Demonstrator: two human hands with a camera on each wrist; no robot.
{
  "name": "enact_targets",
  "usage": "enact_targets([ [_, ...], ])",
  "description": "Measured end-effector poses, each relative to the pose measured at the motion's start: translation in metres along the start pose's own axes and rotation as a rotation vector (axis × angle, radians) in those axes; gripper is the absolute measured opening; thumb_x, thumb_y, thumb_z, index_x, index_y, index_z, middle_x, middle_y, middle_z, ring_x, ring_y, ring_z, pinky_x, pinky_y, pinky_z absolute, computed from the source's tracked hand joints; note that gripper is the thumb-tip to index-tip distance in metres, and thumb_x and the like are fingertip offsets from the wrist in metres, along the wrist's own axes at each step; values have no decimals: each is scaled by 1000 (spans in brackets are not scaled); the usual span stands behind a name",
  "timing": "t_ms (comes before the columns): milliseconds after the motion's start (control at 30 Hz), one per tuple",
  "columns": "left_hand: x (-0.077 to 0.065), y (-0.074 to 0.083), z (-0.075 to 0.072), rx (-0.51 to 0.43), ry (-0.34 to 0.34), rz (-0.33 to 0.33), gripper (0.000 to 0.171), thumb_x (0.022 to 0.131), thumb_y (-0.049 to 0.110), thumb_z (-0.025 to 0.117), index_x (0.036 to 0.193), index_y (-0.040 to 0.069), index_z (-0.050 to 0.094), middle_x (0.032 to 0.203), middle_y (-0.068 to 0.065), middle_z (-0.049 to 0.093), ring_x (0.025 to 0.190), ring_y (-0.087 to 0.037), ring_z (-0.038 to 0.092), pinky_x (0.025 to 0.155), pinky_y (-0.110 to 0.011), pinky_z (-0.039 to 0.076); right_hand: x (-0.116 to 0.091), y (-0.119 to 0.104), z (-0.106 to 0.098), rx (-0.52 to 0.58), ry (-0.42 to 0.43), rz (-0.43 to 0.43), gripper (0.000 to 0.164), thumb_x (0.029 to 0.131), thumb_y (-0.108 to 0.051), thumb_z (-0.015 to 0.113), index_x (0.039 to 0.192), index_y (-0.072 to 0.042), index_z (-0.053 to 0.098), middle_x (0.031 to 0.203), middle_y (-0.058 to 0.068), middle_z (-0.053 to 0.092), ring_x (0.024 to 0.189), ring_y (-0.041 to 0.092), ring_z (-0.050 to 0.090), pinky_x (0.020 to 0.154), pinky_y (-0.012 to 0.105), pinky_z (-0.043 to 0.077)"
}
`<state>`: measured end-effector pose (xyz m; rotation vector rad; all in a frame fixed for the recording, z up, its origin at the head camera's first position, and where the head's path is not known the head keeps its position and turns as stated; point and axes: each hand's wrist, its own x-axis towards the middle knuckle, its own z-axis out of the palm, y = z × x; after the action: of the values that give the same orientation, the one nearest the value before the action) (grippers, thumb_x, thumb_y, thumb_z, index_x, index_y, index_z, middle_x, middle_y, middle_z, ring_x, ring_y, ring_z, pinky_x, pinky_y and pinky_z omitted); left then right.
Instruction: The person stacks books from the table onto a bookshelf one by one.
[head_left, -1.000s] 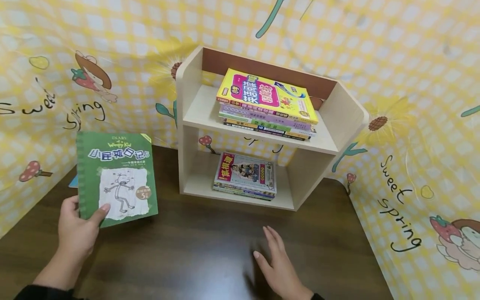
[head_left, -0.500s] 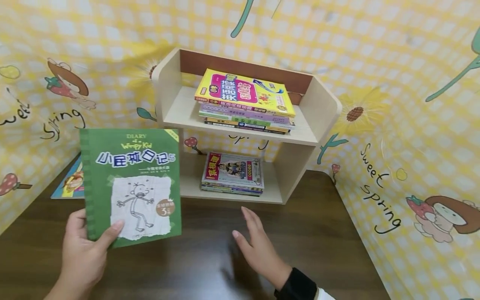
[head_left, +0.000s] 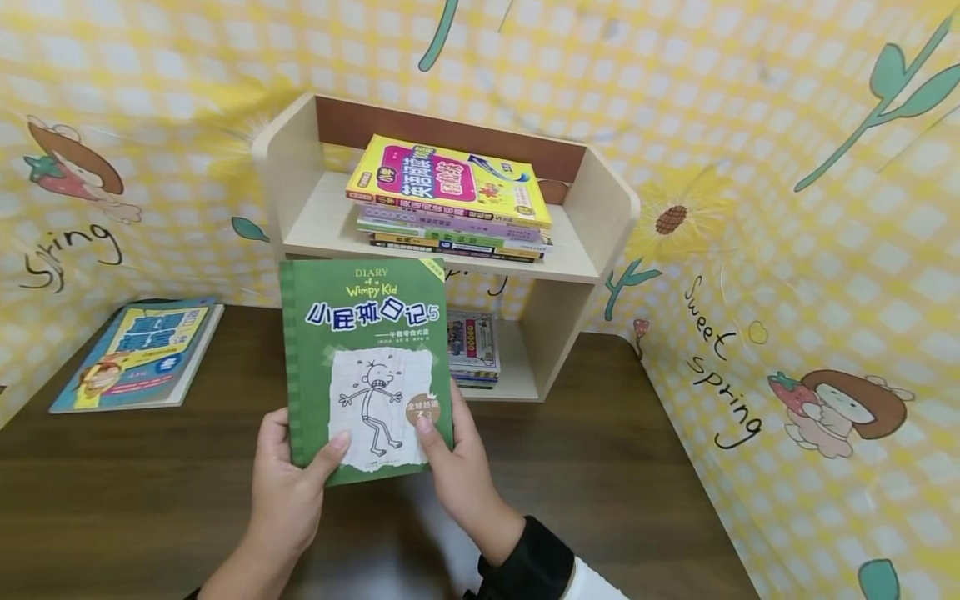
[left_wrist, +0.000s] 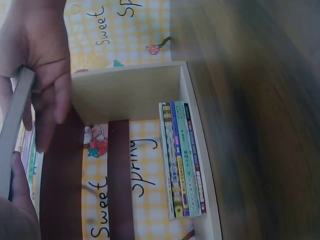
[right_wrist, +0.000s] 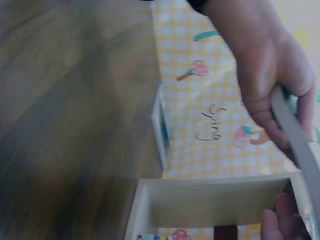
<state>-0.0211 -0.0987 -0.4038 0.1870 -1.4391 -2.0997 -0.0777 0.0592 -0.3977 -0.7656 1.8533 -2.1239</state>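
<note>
A green-covered paperback [head_left: 360, 321], printed "Diary of a Wimpy Kid", is held upright in the head view, its front cover facing me. My left hand [head_left: 288, 492] grips its lower left edge, thumb on the cover. At the lower right edge, my right hand [head_left: 465, 475] pinches the same book, thumb in front and fingers mostly hidden behind it. Both wrist views show the book edge-on as a pale strip between the hands. Behind it stands a two-tier wooden bookshelf [head_left: 577, 250]; the book covers part of the lower tier.
A stack of books [head_left: 450, 187], yellow on top, lies on the upper shelf. Another stack [head_left: 476, 346] sits on the lower shelf, partly hidden. A blue book [head_left: 138, 354] lies on the dark wooden table [head_left: 622, 467] at left. Yellow checked cloth [head_left: 787, 208] lines the walls.
My left hand has brought the green book rightward, in front of the shelf. My right hand has moved in and taken hold of its right edge. The blue book has come into full view.
</note>
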Motion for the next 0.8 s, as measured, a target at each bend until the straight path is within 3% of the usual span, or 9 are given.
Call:
enact_targets([
  [233, -5, -7, 7, 41, 8, -33, 43, 84, -20, 58, 112, 9, 45, 103, 2, 67, 87, -8, 67, 70, -22, 57, -4, -4, -2, 33, 143, 97, 59, 102, -10, 46, 154, -20, 23, 139, 13, 51, 109, 16, 59, 84, 24, 52],
  [533, -12, -24, 16, 100, 19, -164, 43, 84, -12, 65, 114, 9, 43, 100, 7, 66, 86, -6, 65, 71, -19, 55, -6, -5, -19, 45, 178, 182, 54, 101, -6, 46, 151, -19, 33, 125, 17, 57, 90, 15, 64, 68, 27, 56],
  [667, -9, -28, 17, 135, -54, -220, 48, 85, -10, 65, 121, 8, 40, 102, 9, 65, 87, -7, 66, 73, -24, 57, -11, -3, -28, 54, 184, 208, 54, 101, -6, 45, 151, -20, 33, 122, 17, 58, 84, 15, 66, 63, 30, 57],
  [800, 7, -23, 10, 205, -136, -275, 60, 86, -4, 67, 132, 6, 31, 105, 7, 61, 88, -9, 65, 75, -27, 57, -16, -3, -43, 1, 111, 224, 54, 101, -5, 45, 152, -16, 31, 126, 21, 56, 88, 16, 65, 70, 28, 56],
])
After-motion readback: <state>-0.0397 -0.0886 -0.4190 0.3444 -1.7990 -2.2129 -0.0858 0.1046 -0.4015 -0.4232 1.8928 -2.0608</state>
